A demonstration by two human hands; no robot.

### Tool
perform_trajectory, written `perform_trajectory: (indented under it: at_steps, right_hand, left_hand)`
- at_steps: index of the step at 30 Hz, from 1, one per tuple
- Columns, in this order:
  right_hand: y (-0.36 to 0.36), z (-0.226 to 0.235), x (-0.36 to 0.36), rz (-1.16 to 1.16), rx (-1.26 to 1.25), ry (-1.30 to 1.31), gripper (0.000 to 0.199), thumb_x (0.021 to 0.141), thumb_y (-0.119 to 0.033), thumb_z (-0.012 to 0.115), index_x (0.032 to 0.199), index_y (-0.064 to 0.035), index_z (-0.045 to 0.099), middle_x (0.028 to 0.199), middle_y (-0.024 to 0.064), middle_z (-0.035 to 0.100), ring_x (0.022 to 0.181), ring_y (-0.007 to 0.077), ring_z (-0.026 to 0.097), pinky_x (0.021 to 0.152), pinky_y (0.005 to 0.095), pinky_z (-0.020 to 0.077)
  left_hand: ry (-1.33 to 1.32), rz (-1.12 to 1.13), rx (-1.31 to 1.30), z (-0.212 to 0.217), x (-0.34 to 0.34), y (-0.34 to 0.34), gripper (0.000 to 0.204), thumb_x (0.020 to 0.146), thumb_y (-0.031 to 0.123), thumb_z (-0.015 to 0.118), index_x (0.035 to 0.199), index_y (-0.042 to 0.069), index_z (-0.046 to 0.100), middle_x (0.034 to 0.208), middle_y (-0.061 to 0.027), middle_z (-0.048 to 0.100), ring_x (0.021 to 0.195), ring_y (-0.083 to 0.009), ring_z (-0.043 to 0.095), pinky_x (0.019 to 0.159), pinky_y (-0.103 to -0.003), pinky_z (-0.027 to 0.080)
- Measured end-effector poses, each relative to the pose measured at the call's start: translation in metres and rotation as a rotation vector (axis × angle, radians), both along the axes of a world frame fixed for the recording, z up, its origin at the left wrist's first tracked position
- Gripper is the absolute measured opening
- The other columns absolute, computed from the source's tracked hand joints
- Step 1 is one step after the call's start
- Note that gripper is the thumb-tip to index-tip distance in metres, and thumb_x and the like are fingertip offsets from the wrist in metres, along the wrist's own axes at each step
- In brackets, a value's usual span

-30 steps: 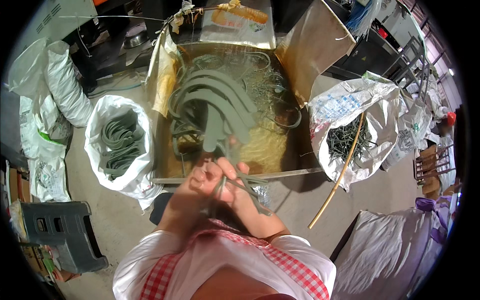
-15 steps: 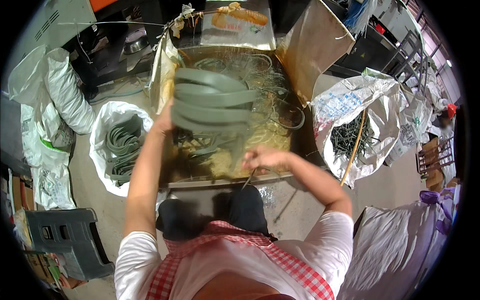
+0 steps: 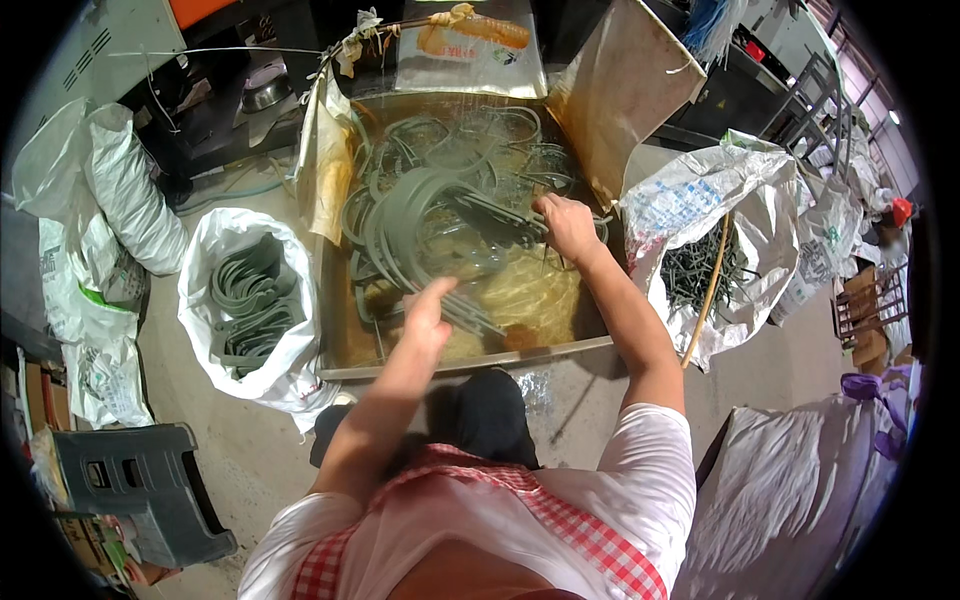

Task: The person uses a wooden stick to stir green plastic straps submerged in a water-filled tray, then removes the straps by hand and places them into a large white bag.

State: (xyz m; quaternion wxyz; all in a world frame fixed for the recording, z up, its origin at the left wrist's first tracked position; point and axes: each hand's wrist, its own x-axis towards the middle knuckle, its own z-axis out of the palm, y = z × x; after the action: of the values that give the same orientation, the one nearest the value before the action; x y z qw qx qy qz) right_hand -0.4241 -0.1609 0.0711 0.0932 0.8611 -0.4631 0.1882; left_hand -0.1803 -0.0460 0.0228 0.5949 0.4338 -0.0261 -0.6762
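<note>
A bundle of grey-green curved rubber-like strips (image 3: 400,225) lies looped in a shallow water-filled trough (image 3: 335,345) before me. My right hand (image 3: 568,228) is closed round the bundle's right-hand ends, at the trough's right side. Nearer to me, my left hand (image 3: 430,315) is just beside the lower curve of the strips, fingers stretched and apart; whether it touches them is hard to tell. More loops of the same strip (image 3: 510,125) lie in the water farther back, under falling drops.
Left of the trough, a white sack (image 3: 205,345) holds curved grey-green strips. On the right, another sack (image 3: 790,215) holds short dark pieces and a wooden stick (image 3: 712,285). Upright boards (image 3: 625,95) flank the trough. A grey plastic stool (image 3: 140,470) is at lower left.
The strip bundle, held up at left by my left hand, is now down in the trough. My right hand has moved up and right onto its ends; my left hand has come down and nearer.
</note>
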Motion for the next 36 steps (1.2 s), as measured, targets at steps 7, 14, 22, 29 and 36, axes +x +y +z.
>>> perform_trajectory:
  at_steps: [7,14,22,29,36]
  right_hand:
    - [0.030,-0.003,0.008,0.169,1.321,-0.172,0.031,0.078,-0.030,0.066,0.093,-0.0025,0.064,0.079,0.0140,0.065,0.061,0.0185,0.060,0.052,0.0273,0.0460]
    - [0.156,0.028,0.078,0.651,2.302,-1.535,0.031,0.083,-0.039,0.061,0.082,-0.0086,0.054,0.077,0.0044,0.058,0.066,0.0204,0.057,0.048,0.0262,0.0451]
    - [0.190,0.049,0.160,1.488,2.212,-2.756,0.036,0.083,-0.037,0.063,0.094,-0.0070,0.045,0.072,0.0011,0.052,0.058,0.0164,0.055,0.046,0.0263,0.0379]
    - [0.191,0.000,0.129,0.796,2.471,-2.057,0.028,0.083,-0.035,0.061,0.086,-0.0126,0.045,0.069,0.0002,0.046,0.050,0.0139,0.044,0.044,0.0258,0.0360]
    - [0.199,0.015,0.149,1.141,2.720,-1.940,0.021,0.084,-0.026,0.059,0.081,-0.0112,0.045,0.069,0.0042,0.049,0.049,0.0168,0.050,0.045,0.0273,0.0425]
  left_hand:
    - [-0.841,-0.083,-0.613,-0.014,0.077,-0.051,0.052,0.073,0.003,0.060,0.122,0.001,0.042,0.106,-0.0118,0.058,0.091,-0.0196,0.057,0.077,-0.032,0.048]
    - [-0.611,-0.131,-0.865,-0.006,0.103,-0.084,0.033,0.087,0.016,0.054,0.118,0.004,0.050,0.113,-0.0075,0.054,0.098,-0.0186,0.054,0.081,-0.033,0.047]
    - [-0.222,-0.017,-0.473,0.008,0.063,-0.082,0.033,0.078,0.014,0.061,0.109,0.003,0.053,0.098,-0.0057,0.057,0.088,-0.0177,0.055,0.074,-0.033,0.047]
    - [-0.303,-0.100,-0.670,0.007,0.105,-0.083,0.027,0.079,0.017,0.061,0.102,0.004,0.055,0.092,-0.0053,0.057,0.083,-0.0167,0.056,0.071,-0.033,0.048]
    - [-0.212,-0.005,-0.490,0.008,0.089,-0.078,0.021,0.080,0.020,0.061,0.095,0.006,0.057,0.087,-0.0049,0.057,0.079,-0.0157,0.056,0.068,-0.033,0.048]
